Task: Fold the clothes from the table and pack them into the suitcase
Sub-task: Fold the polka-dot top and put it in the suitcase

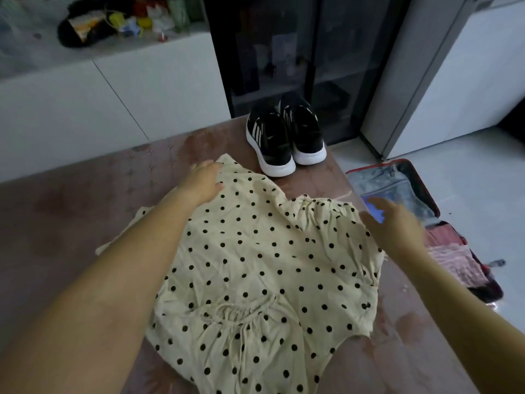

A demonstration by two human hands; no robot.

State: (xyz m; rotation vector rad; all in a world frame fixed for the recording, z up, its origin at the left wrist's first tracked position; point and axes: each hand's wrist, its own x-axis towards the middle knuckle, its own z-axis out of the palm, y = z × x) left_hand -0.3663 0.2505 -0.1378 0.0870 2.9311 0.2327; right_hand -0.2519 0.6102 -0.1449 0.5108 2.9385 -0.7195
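Cream dress (255, 280) with black polka dots lies spread and creased across the middle of the bench (71, 223), its drawstring waist toward the near edge and its far end reaching up toward the back edge.

On the left, the left hand (206, 182) rests on the far left corner of the dress, palm down, fingers straight and slack, gripping nothing; its forearm lies across the left side of the cloth.

Further right, a pair of black shoes (284, 137) with white soles stands side by side at the back edge of the bench, just beyond the dress and apart from it.

Right again, the right hand (395, 220) is at the right edge of the dress, near the right edge of the bench. It is blurred; the fingers look spread and hold nothing, and whether they touch the cloth cannot be told.

On the floor beside the right edge of the bench lies a red-rimmed suitcase (421, 186), opened flat. Its far half shows grey-blue lining and something blue (375, 213), partly hidden by the right hand. Its near half holds pink clothes (454, 260).
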